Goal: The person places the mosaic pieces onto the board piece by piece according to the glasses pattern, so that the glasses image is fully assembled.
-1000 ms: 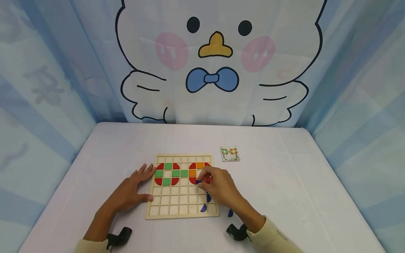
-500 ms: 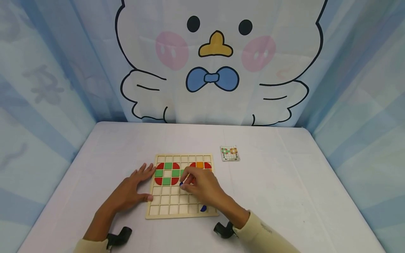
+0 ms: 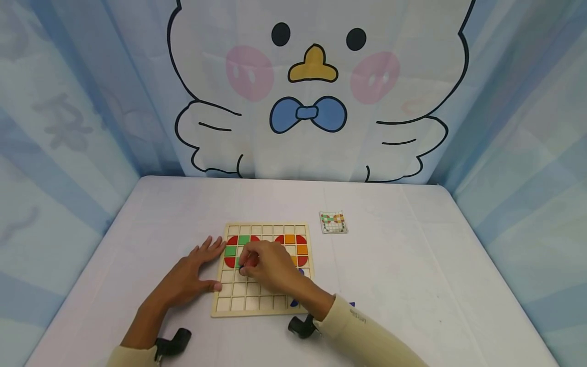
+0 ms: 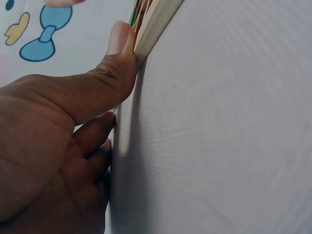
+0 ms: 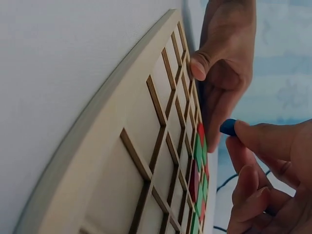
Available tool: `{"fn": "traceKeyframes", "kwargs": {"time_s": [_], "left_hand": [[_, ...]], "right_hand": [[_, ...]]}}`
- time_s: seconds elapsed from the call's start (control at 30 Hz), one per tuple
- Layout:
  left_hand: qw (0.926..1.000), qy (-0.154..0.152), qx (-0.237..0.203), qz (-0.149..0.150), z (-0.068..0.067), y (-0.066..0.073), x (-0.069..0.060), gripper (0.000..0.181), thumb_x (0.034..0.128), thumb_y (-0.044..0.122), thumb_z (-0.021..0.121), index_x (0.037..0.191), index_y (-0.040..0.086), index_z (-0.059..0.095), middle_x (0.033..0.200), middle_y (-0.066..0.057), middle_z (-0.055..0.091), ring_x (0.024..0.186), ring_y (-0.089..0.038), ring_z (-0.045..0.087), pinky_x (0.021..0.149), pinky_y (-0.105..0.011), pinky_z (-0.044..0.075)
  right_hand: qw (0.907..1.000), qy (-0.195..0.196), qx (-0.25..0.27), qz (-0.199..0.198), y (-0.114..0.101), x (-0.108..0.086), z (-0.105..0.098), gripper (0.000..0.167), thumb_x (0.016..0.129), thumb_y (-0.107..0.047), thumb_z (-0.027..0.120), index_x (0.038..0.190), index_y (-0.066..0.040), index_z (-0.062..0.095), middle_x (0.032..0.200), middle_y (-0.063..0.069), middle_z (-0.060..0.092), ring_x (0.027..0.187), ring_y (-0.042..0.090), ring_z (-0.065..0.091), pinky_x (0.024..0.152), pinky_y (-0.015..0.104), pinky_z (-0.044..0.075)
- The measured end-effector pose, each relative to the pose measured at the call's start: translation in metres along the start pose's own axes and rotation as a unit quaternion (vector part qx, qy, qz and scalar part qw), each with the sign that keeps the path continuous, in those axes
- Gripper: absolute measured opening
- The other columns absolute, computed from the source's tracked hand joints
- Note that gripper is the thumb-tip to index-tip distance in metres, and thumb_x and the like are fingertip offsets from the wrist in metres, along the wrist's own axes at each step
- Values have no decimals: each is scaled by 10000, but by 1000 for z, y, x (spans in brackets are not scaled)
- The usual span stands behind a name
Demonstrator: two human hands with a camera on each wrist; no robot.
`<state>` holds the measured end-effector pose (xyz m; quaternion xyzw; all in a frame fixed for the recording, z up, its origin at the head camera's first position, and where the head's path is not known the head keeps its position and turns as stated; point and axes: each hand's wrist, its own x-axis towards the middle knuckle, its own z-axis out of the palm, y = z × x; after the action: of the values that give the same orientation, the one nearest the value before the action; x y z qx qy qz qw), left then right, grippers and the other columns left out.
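A square wooden grid board [image 3: 238, 290] lies on the table. My left hand [image 3: 187, 279] rests at its left side, fingers spread, and the thumb [image 4: 119, 48] touches the board's edge in the left wrist view. Over the left part of the grid, my right hand [image 3: 270, 267] pinches a small blue piece [image 5: 227, 127] between thumb and finger, above the surface. Green squares [image 3: 231, 251], red round-cornered pieces [image 3: 302, 261] and orange squares [image 3: 302, 250] fill cells in the upper rows. The right hand hides some of them.
A small pattern card [image 3: 334, 223] lies beyond the board's upper right corner. Loose blue pieces sit on the board's lower right [image 3: 294, 303] and on the table [image 3: 352, 304] beside the right sleeve. A cartoon-printed curtain [image 3: 312, 153] stands behind the table.
My right hand has moved left across the board with the blue piece, from the right-hand pattern to the left-hand one. My left hand has stayed in place.
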<state>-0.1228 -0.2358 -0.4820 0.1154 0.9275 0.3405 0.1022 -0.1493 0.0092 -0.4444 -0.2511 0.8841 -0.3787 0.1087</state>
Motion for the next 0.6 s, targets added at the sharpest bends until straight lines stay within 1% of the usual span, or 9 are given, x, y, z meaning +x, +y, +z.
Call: {"fn": "traceKeyframes", "kwargs": {"time_s": [0.2,0.37,0.6], "left_hand": [[10000,-5,20,29,0,-1,0,1060,778,404,916,1661,182,374,1754,-109,284,1651,-448,145,1282,-751,128],[9999,11,20,122,-1,-2,-1,1054,782,410,910,1658,162,379,1753,-113,288,1649,-449,152,1283,-746,135],[9999,29,15,159,0,-4,-1,1041,790,406,906,1656,162,383,1752,-103,293,1652,-440,155,1292,-731,135]], "right_hand": [[10000,-92,0,10,-3,11,11,96,925,-157,841,906,-207,763,793,-116,701,734,3,591,661,170,489],[9998,-132,-139,80,-4,19,18,100,909,-145,854,886,-193,770,775,-110,710,715,-4,587,665,176,463],[9995,-110,-247,166,-8,25,25,89,910,-135,853,899,-166,770,785,-97,716,697,1,585,635,172,457]]}}
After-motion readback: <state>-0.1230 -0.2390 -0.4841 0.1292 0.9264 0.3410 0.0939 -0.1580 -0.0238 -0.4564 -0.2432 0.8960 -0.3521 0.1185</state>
